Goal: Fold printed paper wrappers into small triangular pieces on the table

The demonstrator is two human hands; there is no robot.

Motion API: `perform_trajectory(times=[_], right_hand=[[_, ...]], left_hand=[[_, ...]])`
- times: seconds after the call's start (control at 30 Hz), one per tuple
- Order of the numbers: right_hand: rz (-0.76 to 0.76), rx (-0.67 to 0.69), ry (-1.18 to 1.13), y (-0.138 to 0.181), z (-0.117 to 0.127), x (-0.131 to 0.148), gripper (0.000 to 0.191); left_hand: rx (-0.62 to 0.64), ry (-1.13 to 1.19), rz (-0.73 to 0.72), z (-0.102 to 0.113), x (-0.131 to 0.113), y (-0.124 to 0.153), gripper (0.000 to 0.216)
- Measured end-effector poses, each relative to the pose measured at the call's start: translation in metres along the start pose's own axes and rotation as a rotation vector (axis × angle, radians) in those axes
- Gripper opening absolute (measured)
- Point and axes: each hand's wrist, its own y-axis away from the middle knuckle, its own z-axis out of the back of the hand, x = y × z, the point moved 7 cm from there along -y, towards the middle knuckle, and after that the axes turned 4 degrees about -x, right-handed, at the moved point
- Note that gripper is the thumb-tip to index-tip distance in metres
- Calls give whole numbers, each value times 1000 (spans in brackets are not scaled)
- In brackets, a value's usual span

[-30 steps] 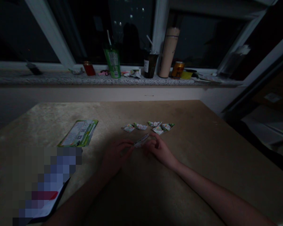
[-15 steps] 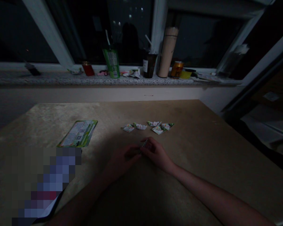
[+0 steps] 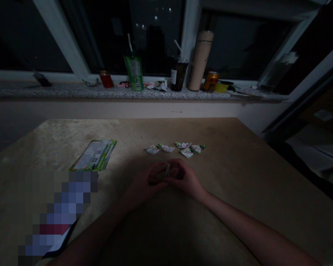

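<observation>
Both of my hands meet over the middle of the brown table (image 3: 238,166). My left hand (image 3: 144,183) and my right hand (image 3: 184,179) are closed together on a small folded piece of paper (image 3: 168,170), held upright between the fingertips. Just beyond them lies a row of several small folded paper pieces (image 3: 177,148), white with green and red print. A green and white leaflet (image 3: 95,154) lies flat to the left of the hands.
A blurred-out flat object (image 3: 58,214) sits at the near left of the table. The stone windowsill (image 3: 72,90) behind holds a green cup with a straw (image 3: 134,72), a dark cup (image 3: 178,75), a tall beige tumbler (image 3: 199,61), two cans (image 3: 211,81) and scraps.
The paper piece, held flat and stretched between both hands a second ago, now stands folded and upright. My hands have drawn closer together around it.
</observation>
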Motion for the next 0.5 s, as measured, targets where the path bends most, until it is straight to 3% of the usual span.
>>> perform_trajectory(times=[0.17,0.37,0.5], right_hand=[[13,-24,59,0,3,2,39],[120,37,113,1,0,15,34],[103,53,132,3,-3,15,36]], left_hand=[[-46,-89,-57,3,-2,0,50],[-76,30,-6,7,2,-2,38],[-87,5,-1,9,4,-4,32]])
